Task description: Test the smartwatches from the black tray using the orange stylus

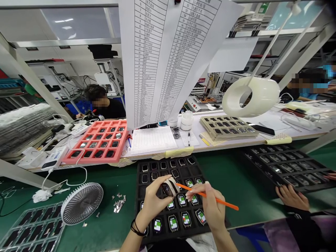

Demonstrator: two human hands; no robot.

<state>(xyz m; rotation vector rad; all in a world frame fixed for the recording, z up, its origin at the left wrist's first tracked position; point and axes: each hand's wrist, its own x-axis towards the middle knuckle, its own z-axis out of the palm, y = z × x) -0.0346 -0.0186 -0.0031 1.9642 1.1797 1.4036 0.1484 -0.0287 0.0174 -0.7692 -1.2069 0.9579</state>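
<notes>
Between the thumb and fingers of my left hand is a smartwatch, tilted with its side toward my right hand. My right hand grips an orange stick, whose far tip touches or nearly touches the edge of the watch. Both hands are above a black foam tray with rows of slots. Several watches in its nearer rows, such as one watch, have lit green and white screens. Those in the far rows, like one dark watch, show dark screens.
A small round fan and metallic scraps are at left, beside a clear tray. Along the raised shelf stand a red tray and a beige tray. At right, another person's hand rests by a black tray.
</notes>
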